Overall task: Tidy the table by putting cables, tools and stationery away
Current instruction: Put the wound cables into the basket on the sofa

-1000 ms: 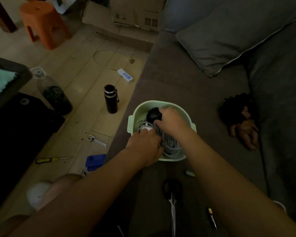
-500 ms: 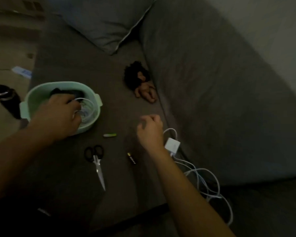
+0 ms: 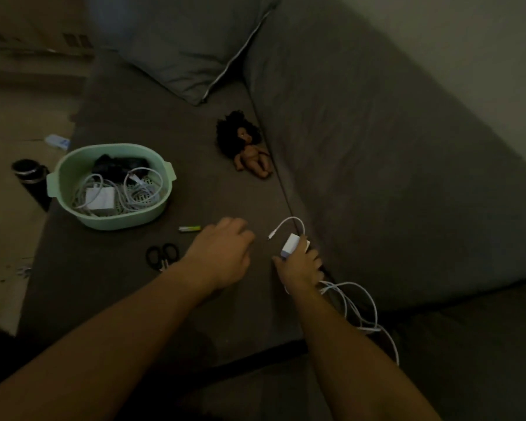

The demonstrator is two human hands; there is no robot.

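Where the sofa seat (image 3: 164, 299) meets its backrest (image 3: 377, 177), the right hand (image 3: 298, 267) curls its fingers round a white charger (image 3: 289, 247), pinching the block so that the cable (image 3: 356, 302) can be lifted along with it. The cable trails in loose loops off the seat's near right corner. The left hand (image 3: 222, 253) hovers just beside it, toward the middle of the seat, fingers loosely bent and holding nothing, probably ready to gather the slack. A green basket (image 3: 119, 221) by the seat's left edge serves as the collecting place, holding coiled white cables, another charger block and something black. Between basket and hands a battery (image 3: 189, 228) and black scissors (image 3: 161, 256) lie on the seat, not yet put away.
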